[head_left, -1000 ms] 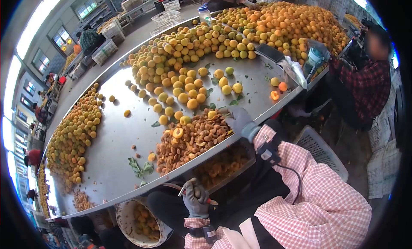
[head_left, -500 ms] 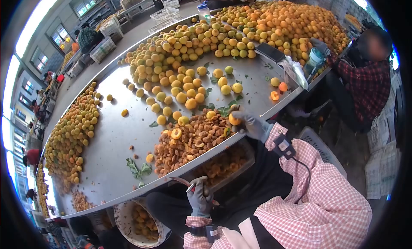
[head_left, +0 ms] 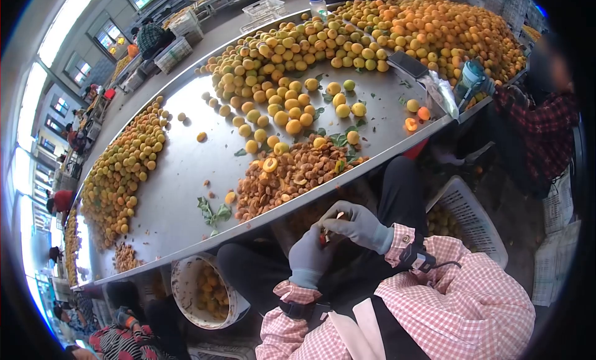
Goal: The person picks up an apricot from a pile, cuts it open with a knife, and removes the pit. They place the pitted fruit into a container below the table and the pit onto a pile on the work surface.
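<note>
My left hand [head_left: 310,254], in a grey glove, is closed above my lap, just in front of the metal table [head_left: 186,192]. A small part of the knife [head_left: 324,237] shows red between its fingers; most of it is hidden. My right hand [head_left: 357,226], gloved too, is bent against the left one with its fingers pinched together. A pale bit [head_left: 340,216] peeks out at its fingertips; what it grips is hidden. Beyond both hands lies a heap of brown apricot pits [head_left: 288,177], with an apricot half [head_left: 270,165] on top and whole apricots [head_left: 292,111] behind.
A white bucket [head_left: 180,291] holding apricot pieces stands below the table edge at left. A crate [head_left: 475,214] sits low at right. On the table are a phone [head_left: 408,64], a green bottle [head_left: 470,80] and leaves [head_left: 214,212]. A co-worker in plaid [head_left: 537,121] sits at right.
My right hand has come back from an apricot beside the pit heap to meet my left hand above my lap. The knife's curved blade, visible before, is now hidden. The view has shifted.
</note>
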{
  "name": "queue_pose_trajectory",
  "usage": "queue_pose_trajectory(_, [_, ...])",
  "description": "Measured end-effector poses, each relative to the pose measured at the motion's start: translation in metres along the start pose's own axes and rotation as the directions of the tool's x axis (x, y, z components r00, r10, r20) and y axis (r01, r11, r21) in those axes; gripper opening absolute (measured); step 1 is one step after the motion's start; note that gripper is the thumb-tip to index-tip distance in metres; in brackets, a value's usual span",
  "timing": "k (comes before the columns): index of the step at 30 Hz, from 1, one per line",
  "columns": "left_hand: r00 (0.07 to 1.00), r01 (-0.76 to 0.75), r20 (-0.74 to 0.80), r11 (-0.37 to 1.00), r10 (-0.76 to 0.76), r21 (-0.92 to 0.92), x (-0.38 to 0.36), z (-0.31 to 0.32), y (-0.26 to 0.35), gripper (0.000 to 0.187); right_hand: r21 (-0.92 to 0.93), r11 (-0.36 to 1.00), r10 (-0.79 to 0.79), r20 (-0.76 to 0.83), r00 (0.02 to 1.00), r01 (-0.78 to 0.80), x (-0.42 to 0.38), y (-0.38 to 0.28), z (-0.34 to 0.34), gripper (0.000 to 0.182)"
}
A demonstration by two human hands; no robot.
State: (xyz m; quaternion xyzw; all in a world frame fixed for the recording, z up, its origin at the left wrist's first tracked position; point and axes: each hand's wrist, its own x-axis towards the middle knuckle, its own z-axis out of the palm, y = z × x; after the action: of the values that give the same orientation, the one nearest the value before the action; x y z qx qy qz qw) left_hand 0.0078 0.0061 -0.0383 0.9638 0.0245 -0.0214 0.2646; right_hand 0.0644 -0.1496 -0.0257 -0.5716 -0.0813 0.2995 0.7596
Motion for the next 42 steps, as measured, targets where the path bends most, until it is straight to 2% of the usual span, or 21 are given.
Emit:
queue_pose_trajectory(2, [0.993,-0.095,0.034,0.954,0.109,-0.283,-0.005,0.0,0.005,0.042,-0.09,0.995,-0.04,-0.043,0.998,0.036,-0.003,-0.005,0.0,0.018])
queue_pose_trajectory(3, [0.993,-0.097,0.032,0.955,0.111,-0.282,-0.007,-0.003,0.005,0.042,-0.023,1.0,-0.005,-0.058,0.998,0.004,-0.004,-0.005,-0.002,0.019])
queue_pose_trajectory(4, [0.971,0.109,0.236,0.8,0.042,-0.59,-0.011,-0.009,0.004,0.04,0.045,0.999,0.03,-0.071,0.997,-0.027,-0.005,-0.004,-0.005,0.02])
queue_pose_trajectory(5, [0.896,0.348,0.441,0.534,0.054,-0.771,-0.014,-0.015,0.003,0.038,0.03,0.998,0.047,-0.051,0.998,-0.046,-0.004,-0.003,-0.01,0.023])
queue_pose_trajectory(6, [0.782,0.578,0.608,0.204,0.14,-0.79,-0.016,-0.017,0.003,0.037,0.03,0.999,0.044,-0.053,0.998,-0.043,-0.008,-0.003,-0.013,0.023])
queue_pose_trajectory(7, [0.804,0.568,0.585,0.151,0.107,-0.809,-0.019,-0.015,0.004,0.033,0.14,0.988,0.058,0.013,0.998,-0.059,-0.012,-0.004,-0.016,0.025])
queue_pose_trajectory(9, [0.841,0.515,0.532,0.157,0.099,-0.843,-0.021,-0.013,0.003,0.032,0.337,0.939,-0.016,0.219,0.976,-0.06,-0.014,-0.005,-0.026,0.034])
queue_pose_trajectory(11, [0.873,0.462,0.479,0.163,0.091,-0.872,-0.021,-0.008,0.001,0.03,0.333,0.941,0.002,0.175,0.985,-0.061,-0.021,-0.002,-0.025,0.034])
queue_pose_trajectory(12, [0.951,0.275,0.305,0.338,0.038,-0.9,-0.019,-0.004,0.002,0.029,0.326,0.943,0.022,0.131,0.991,-0.064,-0.024,-0.002,-0.024,0.034])
queue_pose_trajectory(13, [0.993,0.087,0.113,0.508,0.02,-0.857,-0.018,-0.002,0.003,0.027,0.148,0.989,-0.031,0.126,0.992,0.012,-0.03,-0.003,-0.027,0.034])
queue_pose_trajectory(14, [0.993,0.09,0.114,0.508,0.017,-0.857,-0.019,-0.002,0.002,0.027,0.15,0.989,-0.029,0.128,0.991,0.009,-0.034,-0.005,-0.024,0.034])
queue_pose_trajectory(16, [0.978,-0.188,-0.163,0.872,0.126,-0.452,-0.019,-0.012,0.009,0.029,-0.044,0.992,-0.112,0.093,0.989,0.117,-0.042,-0.003,-0.017,0.036])
queue_pose_trajectory(17, [0.979,-0.185,-0.163,0.872,0.124,-0.453,-0.02,-0.016,0.015,0.029,-0.004,0.948,-0.314,0.166,0.935,0.319,-0.034,0.02,-0.022,0.035])
queue_pose_trajectory(19, [0.946,-0.278,-0.211,0.952,0.248,-0.127,-0.024,-0.02,0.024,0.034,-0.052,0.946,-0.312,0.134,0.941,0.321,-0.044,0.008,-0.009,0.035])
queue_pose_trajectory(25, [0.903,-0.309,-0.29,0.948,0.318,0.077,-0.026,-0.02,0.022,0.036,-0.143,0.935,-0.311,0.11,0.944,0.325,-0.053,0.002,0.002,0.038])
queue_pose_trajectory(27, [0.903,-0.3,-0.293,0.949,0.314,0.091,-0.026,-0.02,0.019,0.037,-0.041,0.947,-0.315,0.075,0.946,0.319,-0.055,0.003,0.007,0.04])
queue_pose_trajectory(33, [0.893,-0.303,-0.311,0.946,0.324,0.117,-0.027,-0.021,0.024,0.039,0.048,0.958,-0.284,0.024,0.959,0.282,-0.059,-0.001,0.014,0.04])
queue_pose_trajectory(37, [0.867,-0.327,-0.36,0.938,0.346,0.114,-0.026,-0.016,0.025,0.043,-0.023,0.949,-0.316,-0.042,0.948,0.316,-0.06,-0.002,0.024,0.037])
queue_pose_trajectory(39, [0.874,-0.313,-0.361,0.945,0.326,0.097,-0.022,-0.008,0.024,0.042,-0.173,0.903,-0.422,-0.174,0.89,0.394,-0.056,-0.001,0.032,0.028])
queue_pose_trajectory(40, [0.879,-0.302,-0.362,0.95,0.309,0.079,-0.02,-0.005,0.024,0.041,-0.174,0.902,-0.422,-0.174,0.89,0.395,-0.053,0.0,0.034,0.028])
queue_pose_trajectory(42, [0.898,-0.266,-0.345,0.961,0.273,0.068,-0.017,-0.002,0.025,0.04,-0.683,0.575,-0.715,-0.152,0.682,0.45,-0.043,0.002,0.037,0.027])
